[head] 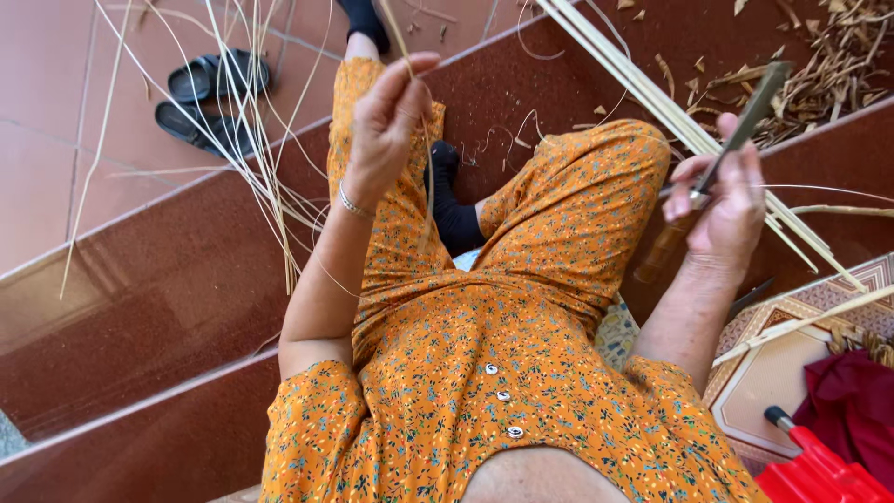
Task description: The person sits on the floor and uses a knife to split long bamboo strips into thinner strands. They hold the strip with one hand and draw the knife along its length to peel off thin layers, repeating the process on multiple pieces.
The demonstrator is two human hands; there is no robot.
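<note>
While my left hand [386, 126] pinched the thin strip [424, 177] hanging downward, my right hand [722, 200] gripped the knife [745, 126] pointing up, well apart.

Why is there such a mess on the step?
Shavings lie scattered in a heap on the red step, beyond the right hand holding the knife. Loose thin strips sprawl beside the left hand.

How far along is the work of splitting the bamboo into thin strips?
Done: many thin strips lie fanned over the step at the left, and shavings are piled at the upper right. In hand: the left hand pinches one thin strip, and the right hand grips a knife. Left: a bundle of thicker slats lies beside the right knee, apparently not yet split.
</note>
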